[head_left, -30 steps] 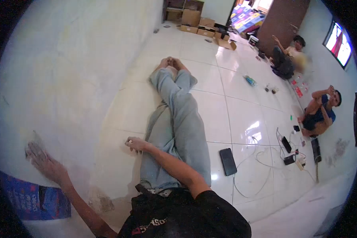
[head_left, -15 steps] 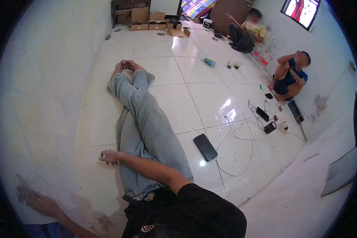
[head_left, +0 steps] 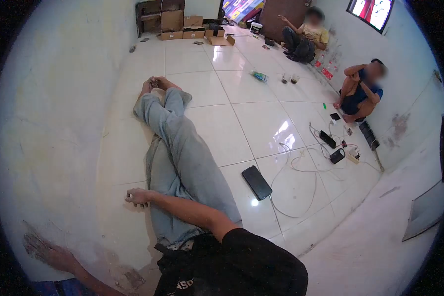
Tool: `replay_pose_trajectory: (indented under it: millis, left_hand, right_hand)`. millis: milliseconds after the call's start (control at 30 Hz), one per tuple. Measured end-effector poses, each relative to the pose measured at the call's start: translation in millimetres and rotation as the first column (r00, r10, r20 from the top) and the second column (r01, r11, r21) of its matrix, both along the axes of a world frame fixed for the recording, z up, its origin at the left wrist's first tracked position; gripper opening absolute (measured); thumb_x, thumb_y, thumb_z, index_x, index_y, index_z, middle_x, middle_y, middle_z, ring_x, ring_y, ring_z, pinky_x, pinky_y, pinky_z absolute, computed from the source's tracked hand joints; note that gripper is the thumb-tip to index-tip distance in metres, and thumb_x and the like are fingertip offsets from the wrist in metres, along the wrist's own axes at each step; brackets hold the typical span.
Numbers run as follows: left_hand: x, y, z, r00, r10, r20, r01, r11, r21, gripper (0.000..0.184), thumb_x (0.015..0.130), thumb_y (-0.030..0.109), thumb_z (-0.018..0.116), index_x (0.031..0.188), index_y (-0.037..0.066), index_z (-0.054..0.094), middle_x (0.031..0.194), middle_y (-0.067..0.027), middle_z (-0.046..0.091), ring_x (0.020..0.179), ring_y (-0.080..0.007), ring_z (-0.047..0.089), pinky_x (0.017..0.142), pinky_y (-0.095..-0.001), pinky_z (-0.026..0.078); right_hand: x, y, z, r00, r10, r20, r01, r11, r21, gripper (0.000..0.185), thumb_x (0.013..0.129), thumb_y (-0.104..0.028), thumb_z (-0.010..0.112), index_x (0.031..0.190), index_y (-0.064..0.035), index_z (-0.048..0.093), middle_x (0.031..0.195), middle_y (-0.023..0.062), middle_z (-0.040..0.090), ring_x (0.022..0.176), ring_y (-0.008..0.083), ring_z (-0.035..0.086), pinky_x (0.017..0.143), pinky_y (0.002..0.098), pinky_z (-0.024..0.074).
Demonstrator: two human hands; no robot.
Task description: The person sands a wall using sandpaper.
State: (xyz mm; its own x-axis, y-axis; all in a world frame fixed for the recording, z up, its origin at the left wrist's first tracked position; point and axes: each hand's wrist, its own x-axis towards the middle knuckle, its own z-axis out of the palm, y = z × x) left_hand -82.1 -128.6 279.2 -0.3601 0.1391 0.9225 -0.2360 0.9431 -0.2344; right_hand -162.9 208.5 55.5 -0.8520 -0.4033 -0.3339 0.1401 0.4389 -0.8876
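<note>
My left hand [head_left: 49, 254] lies against the white wall [head_left: 54, 163] at the lower left, its fingers stretched out. My right forearm rests across my thighs, on light blue jeans [head_left: 182, 148]. Past the edge of the jeans, my right hand [head_left: 139, 197] hangs over the tiled floor with loosely bent, parted fingers. Nothing can be seen in either hand. My crossed legs stretch forward, bare feet [head_left: 158, 85] at the far end. To the right of my legs, a black phone [head_left: 256, 182] lies on the tiles.
Cables [head_left: 313, 192], a black power bank-like block [head_left: 337, 156] and a power strip [head_left: 353, 157] lie at the right. Two people [head_left: 362, 91] sit along the right wall. Cups [head_left: 294, 79] and a green packet [head_left: 259, 76] are farther off. Cardboard boxes [head_left: 194, 34] stand at the back.
The view has shifted very slightly. My right hand's fingers hang a little lower and look more parted. My left hand stays against the wall.
</note>
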Motion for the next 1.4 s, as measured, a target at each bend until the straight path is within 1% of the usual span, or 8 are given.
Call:
replay_pose_trajectory:
  millis: [300,600,700,967,1100,1200,1267,1400]
  left_hand:
    - [-3,-14,-9,0.998,-0.014,0.054,0.011,0.999,0.053,0.055,0.099,0.011,0.035,0.153,0.011,0.024,0.16,-0.0094,0.021,0.147,-0.0342,0.021,0.118,-0.0482,0.022]
    - [0,-2,-2,1.0,-0.027,0.008,0.027,0.999,0.033,0.049,0.104,0.018,0.028,0.153,0.016,0.027,0.16,-0.0031,0.022,0.146,-0.0308,0.023,0.117,-0.0489,0.024]
    - [-2,-9,-9,1.0,-0.003,0.019,0.003,1.0,0.018,0.055,0.1,0.01,0.034,0.154,0.015,0.022,0.16,-0.0057,0.023,0.146,-0.0335,0.023,0.118,-0.0467,0.022]
    - [-6,-18,-10,0.999,-0.035,0.025,0.034,0.999,0.037,0.048,0.105,0.019,0.031,0.152,0.014,0.028,0.159,-0.0046,0.024,0.146,-0.0311,0.023,0.117,-0.0489,0.023]
    - [-4,-15,-12,0.995,0.086,0.049,-0.086,0.996,-0.011,0.058,0.1,0.011,0.038,0.154,0.012,0.019,0.162,-0.0042,0.016,0.148,-0.0289,0.018,0.12,-0.0432,0.018]
    - [-5,-16,-11,0.998,-0.052,-0.017,0.052,0.998,-0.019,0.046,0.105,0.021,0.03,0.151,0.017,0.032,0.158,-0.0039,0.027,0.146,-0.0304,0.023,0.116,-0.0491,0.026]
    - [-5,-17,-15,0.989,0.12,0.081,-0.123,0.992,0.026,0.056,0.099,0.01,0.039,0.153,0.012,0.023,0.161,-0.0057,0.02,0.147,-0.0296,0.02,0.121,-0.0435,0.016]
    - [-2,-11,-7,0.999,-0.006,0.045,0.006,1.0,0.003,0.055,0.099,0.01,0.039,0.152,0.011,0.025,0.16,-0.0065,0.022,0.147,-0.0302,0.02,0.121,-0.0441,0.017]
  right_hand:
    - [-1,-1,-5,0.999,-0.009,0.039,0.01,1.0,-0.023,0.041,0.093,-0.034,0.052,0.115,0.0008,0.053,0.075,0.0134,0.068,0.053,0.0287,0.066,0.052,0.044,0.0572]
    - [7,1,12,1.0,-0.025,0.018,0.024,0.999,0.031,0.041,0.093,-0.035,0.052,0.115,-0.0006,0.054,0.078,0.0129,0.069,0.058,0.0266,0.068,0.059,0.0429,0.0582]
    - [4,0,7,0.998,-0.019,0.052,0.018,1.0,0.01,0.041,0.093,-0.034,0.052,0.116,-0.0001,0.053,0.078,0.0137,0.069,0.059,0.0265,0.068,0.059,0.0428,0.0582]
    - [-3,-2,-7,0.999,-0.004,0.048,0.004,1.0,-0.006,0.04,0.095,-0.031,0.051,0.119,0.0005,0.051,0.082,0.0156,0.069,0.055,0.0278,0.066,0.05,0.0432,0.0571]
    - [0,-1,1,0.998,0.011,0.055,-0.012,1.0,0.017,0.04,0.095,-0.031,0.051,0.12,0.0,0.05,0.081,0.0155,0.069,0.056,0.0282,0.067,0.05,0.043,0.0577]
    - [1,0,3,0.998,0.009,0.061,-0.01,1.0,0.022,0.04,0.095,-0.031,0.051,0.121,-0.0007,0.049,0.081,0.0155,0.069,0.056,0.0283,0.067,0.05,0.0429,0.0584]
    - [3,1,5,0.999,0.011,0.054,-0.012,1.0,0.013,0.04,0.095,-0.031,0.051,0.12,-0.0007,0.049,0.081,0.0155,0.069,0.055,0.0283,0.067,0.05,0.043,0.0585]
    - [-2,-1,-5,0.998,-0.006,0.067,0.006,1.0,0.006,0.04,0.095,-0.031,0.05,0.122,-0.0015,0.049,0.08,0.0156,0.069,0.056,0.0293,0.068,0.051,0.044,0.0589]
